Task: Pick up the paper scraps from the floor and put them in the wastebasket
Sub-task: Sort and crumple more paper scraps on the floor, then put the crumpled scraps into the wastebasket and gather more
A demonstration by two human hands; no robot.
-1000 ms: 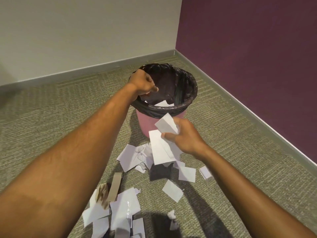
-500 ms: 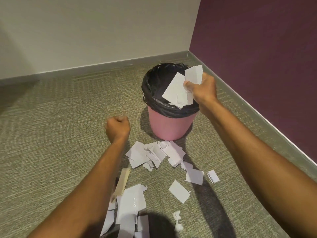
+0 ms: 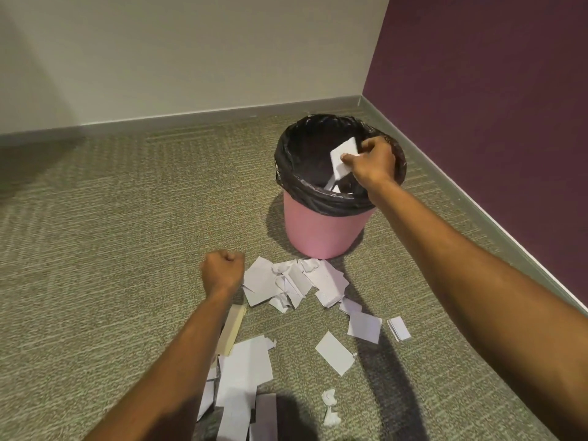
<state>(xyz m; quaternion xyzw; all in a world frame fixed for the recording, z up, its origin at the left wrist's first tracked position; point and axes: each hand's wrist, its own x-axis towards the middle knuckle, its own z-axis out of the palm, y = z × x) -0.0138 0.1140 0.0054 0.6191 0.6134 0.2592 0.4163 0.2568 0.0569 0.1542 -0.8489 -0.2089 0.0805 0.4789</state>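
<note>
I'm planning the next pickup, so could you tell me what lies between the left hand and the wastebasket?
In the head view, only bare carpet separates the left hand from the wastebasket; the nearest scraps lie just right of the fist.

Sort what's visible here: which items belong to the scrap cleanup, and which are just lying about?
Belongs to the job:
- pink wastebasket with black liner
- white scrap in right hand
- white paper scraps on carpet
- left hand, fisted

Lying about:
- tan cardboard strip
</note>
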